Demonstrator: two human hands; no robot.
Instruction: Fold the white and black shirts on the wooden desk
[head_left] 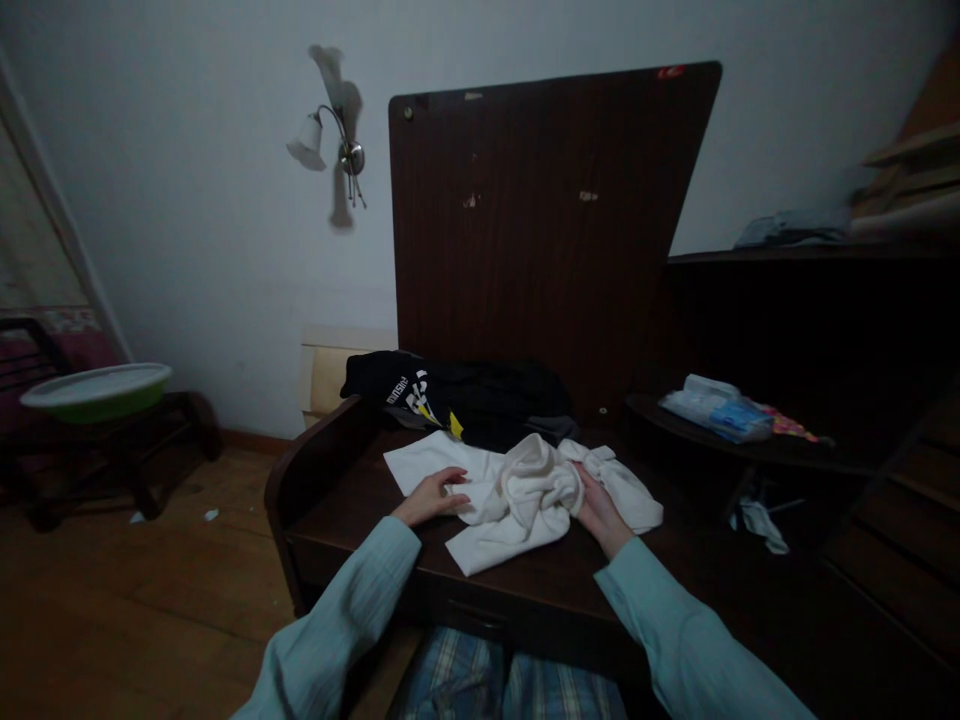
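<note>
A white cloth (536, 505) lies bunched on the dark table (330, 515), its middle gathered into a raised heap and its ends spread flat to the left, right and near side. The left hand (435, 497) is at its left part, its grip loosely parted, thumb and fingers apart with no fold clearly pinched between them. The right hand (600, 512) is against the right side of the heap; the cloth hides most of its fingers, so I cannot tell how far that grip is closed. Just beyond the cloth, at the far side of the table, lies a black garment (499, 395) with white and yellow print. A tall dark panel (536, 230) stands behind it. To the right, a plastic packet (712, 415) rests on a low shelf (646, 412). Well apart on the left, a green basin (112, 405) with a pale rim sits on a dark chair (133, 480).
</note>
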